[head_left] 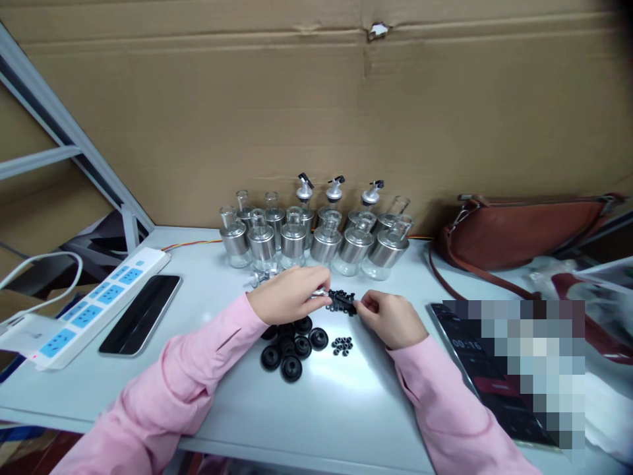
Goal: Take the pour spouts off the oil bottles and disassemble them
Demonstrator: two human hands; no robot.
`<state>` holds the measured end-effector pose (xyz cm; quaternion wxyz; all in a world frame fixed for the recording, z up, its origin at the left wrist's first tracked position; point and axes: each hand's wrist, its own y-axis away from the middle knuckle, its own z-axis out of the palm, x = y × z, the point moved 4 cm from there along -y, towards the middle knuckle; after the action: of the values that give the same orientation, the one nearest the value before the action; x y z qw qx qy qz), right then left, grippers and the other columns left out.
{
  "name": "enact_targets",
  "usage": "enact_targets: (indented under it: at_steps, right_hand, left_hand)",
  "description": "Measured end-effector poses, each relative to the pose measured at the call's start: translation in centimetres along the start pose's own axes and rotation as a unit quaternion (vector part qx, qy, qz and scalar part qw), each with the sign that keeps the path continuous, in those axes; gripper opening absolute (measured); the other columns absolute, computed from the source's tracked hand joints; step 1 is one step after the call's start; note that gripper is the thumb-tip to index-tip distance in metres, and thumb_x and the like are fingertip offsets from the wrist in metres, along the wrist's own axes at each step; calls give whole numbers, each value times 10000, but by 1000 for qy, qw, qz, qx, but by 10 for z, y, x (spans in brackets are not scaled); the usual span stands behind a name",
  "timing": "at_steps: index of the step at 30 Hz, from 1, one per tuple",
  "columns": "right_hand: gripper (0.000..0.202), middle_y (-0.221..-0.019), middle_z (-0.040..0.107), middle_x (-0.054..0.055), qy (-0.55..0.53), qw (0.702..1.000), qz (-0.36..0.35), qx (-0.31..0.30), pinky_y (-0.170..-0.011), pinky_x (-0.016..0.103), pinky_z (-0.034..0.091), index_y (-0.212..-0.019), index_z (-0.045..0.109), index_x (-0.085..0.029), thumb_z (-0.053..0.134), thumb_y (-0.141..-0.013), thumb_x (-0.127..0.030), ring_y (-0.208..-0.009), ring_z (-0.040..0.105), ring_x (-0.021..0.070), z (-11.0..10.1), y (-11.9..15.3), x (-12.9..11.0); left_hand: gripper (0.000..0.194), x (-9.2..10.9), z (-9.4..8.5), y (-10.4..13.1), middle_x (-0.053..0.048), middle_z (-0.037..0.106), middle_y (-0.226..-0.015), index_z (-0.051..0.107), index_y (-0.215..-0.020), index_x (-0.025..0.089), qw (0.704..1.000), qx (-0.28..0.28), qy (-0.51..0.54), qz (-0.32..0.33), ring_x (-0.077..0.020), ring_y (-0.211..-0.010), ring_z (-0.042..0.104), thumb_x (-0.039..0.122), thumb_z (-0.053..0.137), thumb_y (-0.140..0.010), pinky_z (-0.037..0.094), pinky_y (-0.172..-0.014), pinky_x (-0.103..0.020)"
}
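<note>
L hand (pixel 291 290) pinches silver pc (pixel 320 292) over small blk parts (pixel 341 301), kept close on counter (pixel 366 409) for short reach. R hand (pixel 393 316) narrow at pile edge; can't tell if gripping.

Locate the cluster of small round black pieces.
In the head view, the small round pieces lie just right of centre on the table, between the larger black discs and the right sleeve.

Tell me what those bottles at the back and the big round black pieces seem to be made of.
The bottles look like smooth, clear glass, see-through at neck and base, with satin metal-looking sleeves, perhaps steel, that shine gray. The round black pieces are opaque with soft highlights on their rims, so molded plastic or rubber; I can't tell which.
</note>
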<state>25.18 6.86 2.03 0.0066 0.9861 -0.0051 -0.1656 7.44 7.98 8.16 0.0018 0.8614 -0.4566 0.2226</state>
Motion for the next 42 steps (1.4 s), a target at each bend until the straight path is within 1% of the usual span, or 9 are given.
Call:
enact_targets:
  at_steps: [9,13,15,20,25,30,33,37,42]
  right_hand:
    - [327,-506,592,36,-6,1000,16,26,-518,271,293,-517,557,-205,446,-787,-354,-529,525,175,0,3,-2]
    - [366,-473,552,20,-116,990,-12,81,-527,265,332,-523,554,-189,446,-795,-408,-483,493,147,-9,6,-6]
    - [334,-533,590,22,-224,969,-62,83,-528,255,367,-605,602,-178,477,-781,-433,-507,514,142,-12,9,-13]
    - [297,-809,675,59,-403,905,-135,-4,-618,283,458,-932,636,-171,536,-771,-400,-708,601,176,-5,18,-32]
    - [309,-737,634,23,-491,861,-136,0,-634,290,471,-970,597,-187,623,-725,-373,-661,571,150,1,20,-35]
    - [350,-643,560,-16,-509,851,-115,64,-557,261,429,-843,549,-198,735,-607,-375,-603,519,136,-1,19,-31]
    - [293,-610,531,-25,-494,858,-120,74,-561,264,413,-781,534,-194,712,-639,-379,-584,507,133,-2,19,-31]
    - [241,-596,514,-22,-477,866,-130,73,-563,266,398,-714,524,-186,670,-684,-375,-573,489,130,-2,20,-31]
    - [228,-613,522,-16,-504,852,-129,59,-550,256,387,-728,535,-183,641,-713,-383,-570,481,122,-3,19,-31]
  left_hand:
    - [120,0,-1,-1,2,533,-744,482,-779,151,1000,1,7,-3,-134,-698,493,241,547,-827,390,-671,-255]
    - [122,-2,0,-2,-18,555,-774,512,-801,141,1000,3,11,-3,-151,-741,515,253,549,-831,412,-696,-271]
    - [104,-2,0,-2,-19,563,-772,520,-827,135,1000,12,27,-7,-146,-728,527,236,538,-839,424,-683,-267]
    - [74,0,-5,-2,-36,594,-842,534,-899,131,988,69,138,1,-120,-736,570,172,491,-855,471,-701,-252]
    - [104,4,-8,-1,-58,603,-941,536,-932,140,973,84,214,29,-124,-830,591,143,490,-838,497,-759,-260]
    - [209,7,-2,-2,-54,601,-907,525,-996,136,992,44,102,65,-158,-846,573,185,578,-801,466,-755,-274]
    - [281,7,6,-3,-52,593,-906,514,-1034,140,997,23,32,65,-169,-825,568,252,607,-794,448,-724,-271]
    - [327,8,11,-3,-47,603,-904,511,-1018,140,996,43,-42,71,-177,-792,570,361,599,-794,427,-720,-285]
    - [334,11,16,-3,-74,605,-936,470,-1063,125,989,47,-109,89,-194,-841,565,405,422,-889,415,-737,-305]
